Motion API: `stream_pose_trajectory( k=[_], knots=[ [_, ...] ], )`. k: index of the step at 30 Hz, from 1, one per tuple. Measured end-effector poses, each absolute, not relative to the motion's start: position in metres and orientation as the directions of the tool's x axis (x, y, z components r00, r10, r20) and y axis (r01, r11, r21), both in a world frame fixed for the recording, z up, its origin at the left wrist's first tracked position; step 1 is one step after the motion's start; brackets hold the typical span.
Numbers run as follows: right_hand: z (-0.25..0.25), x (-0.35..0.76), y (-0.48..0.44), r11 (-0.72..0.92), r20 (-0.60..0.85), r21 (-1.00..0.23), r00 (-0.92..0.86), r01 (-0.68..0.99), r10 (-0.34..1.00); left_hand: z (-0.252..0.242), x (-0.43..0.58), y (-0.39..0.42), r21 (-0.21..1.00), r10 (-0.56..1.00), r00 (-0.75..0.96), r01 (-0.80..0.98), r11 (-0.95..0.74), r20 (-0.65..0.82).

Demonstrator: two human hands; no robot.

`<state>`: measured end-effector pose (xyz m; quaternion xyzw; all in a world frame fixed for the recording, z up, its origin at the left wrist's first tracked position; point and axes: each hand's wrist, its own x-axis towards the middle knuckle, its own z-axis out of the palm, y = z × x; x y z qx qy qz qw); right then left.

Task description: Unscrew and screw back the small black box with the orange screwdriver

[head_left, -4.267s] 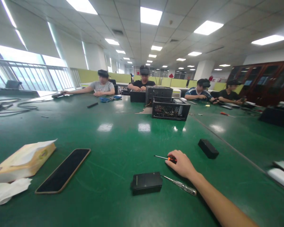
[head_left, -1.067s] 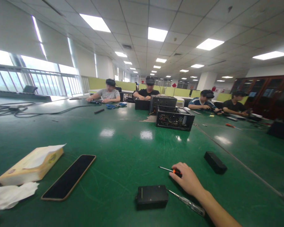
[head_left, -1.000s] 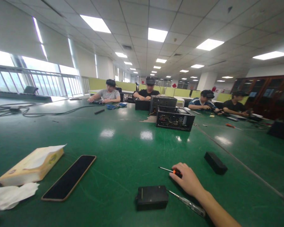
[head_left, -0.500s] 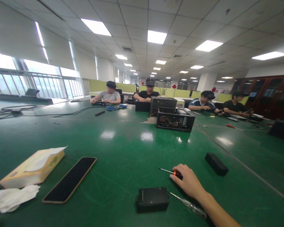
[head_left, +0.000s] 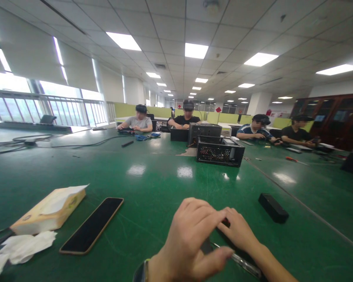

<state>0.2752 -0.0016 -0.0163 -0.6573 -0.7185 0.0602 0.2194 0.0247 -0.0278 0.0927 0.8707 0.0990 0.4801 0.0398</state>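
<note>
My right hand [head_left: 240, 232] rests low over the green table with its fingers closed round a small screwdriver [head_left: 226, 222]. Only a bit of that dark and red handle shows, and its shaft is hidden. In front of it, my left hand [head_left: 191, 235] reaches across with the thumb apart from the fingers, its fingertips close to the right hand. Behind my left hand a black box [head_left: 206, 246] is almost wholly covered. A second screwdriver with a clear handle [head_left: 244, 264] lies beside my right forearm. Another black box [head_left: 273, 207] lies to the right.
On the left are a tissue pack [head_left: 51, 209], crumpled tissue [head_left: 29, 246] and a phone [head_left: 92, 226]. An open black computer case [head_left: 220, 152] stands mid-table. Several people sit along the far side. An orange screwdriver [head_left: 292, 159] lies at the far right.
My left hand has come into view from below and now covers the near black box and the small screwdriver's shaft. My right hand stays closed round the screwdriver. The view has tilted slightly.
</note>
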Motion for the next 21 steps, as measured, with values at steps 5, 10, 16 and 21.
stream_pose_trajectory(
  k=[5, 10, 16, 21],
  knots=[
    [-0.015, 0.275, -0.002, 0.132, 0.225, -0.382, -0.046, 0.915, 0.973, 0.042, 0.017, -0.001, 0.395, 0.511, 0.719, 0.346, -0.851, 0.472],
    [-0.013, 0.275, -0.002, 0.126, 0.215, -0.382, -0.044, 0.916, 0.976, 0.017, -0.001, 0.000, 0.461, 0.618, 0.746, 0.469, -0.753, 0.250],
    [-0.014, 0.275, -0.002, 0.131, 0.211, -0.382, -0.051, 0.915, 0.976, 0.016, 0.000, 0.001, 0.483, 0.650, 0.710, 0.484, -0.730, 0.271],
    [-0.015, 0.276, -0.002, 0.131, 0.210, -0.373, -0.054, 0.919, 0.976, 0.013, 0.000, 0.002, 0.476, 0.655, 0.698, 0.489, -0.731, 0.290]
  ],
)
